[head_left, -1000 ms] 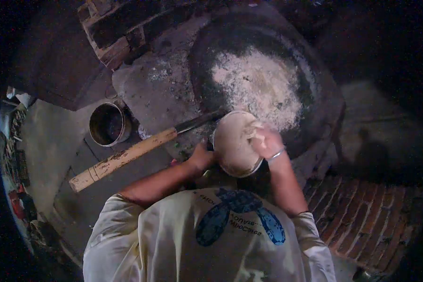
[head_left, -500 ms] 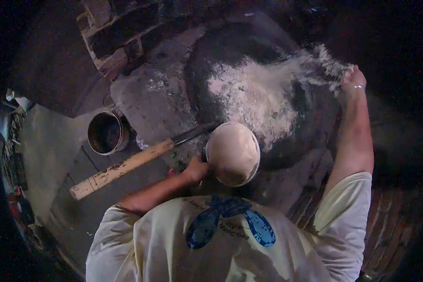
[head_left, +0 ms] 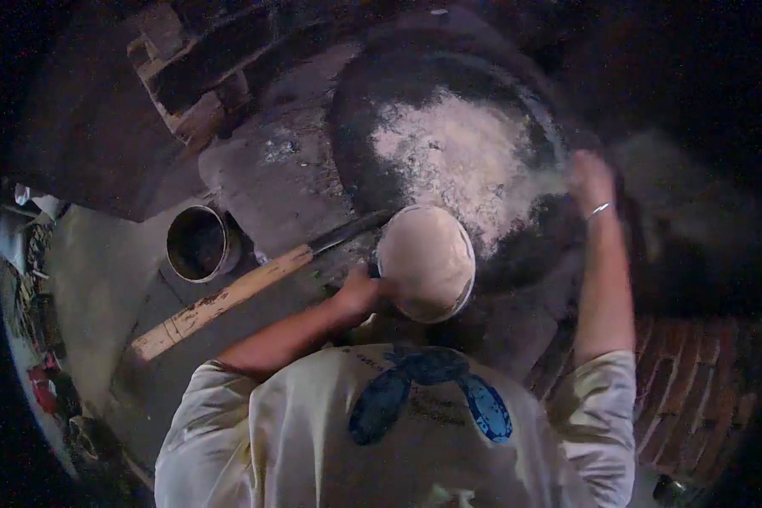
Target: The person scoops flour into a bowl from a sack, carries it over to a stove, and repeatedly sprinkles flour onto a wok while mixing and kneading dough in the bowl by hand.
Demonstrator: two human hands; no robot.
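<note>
A round white-rimmed container (head_left: 427,264), filled nearly to the brim with pale powder, is held close in front of my chest. My left hand (head_left: 360,292) grips its left edge, with the fingers partly hidden. Beyond it lies a wide dark pan (head_left: 360,144) with a spread heap of pale powder (head_left: 453,148) in its middle. Over the pan's right rim is my right hand (head_left: 591,179), smeared by motion, so its fingers cannot be made out. A faint streak of powder trails beside it.
A long tool with a wooden handle (head_left: 224,300) and dark metal shaft lies left of the container, its end reaching the pan. Farther left stands a dark bucket (head_left: 199,244). Bricks (head_left: 199,118) are stacked at the upper left, and brickwork (head_left: 686,389) shows at lower right.
My right hand has moved down and left, in toward the pan's rim. The cloud of powder flung from it has mostly gone. My left hand and the container have barely shifted.
</note>
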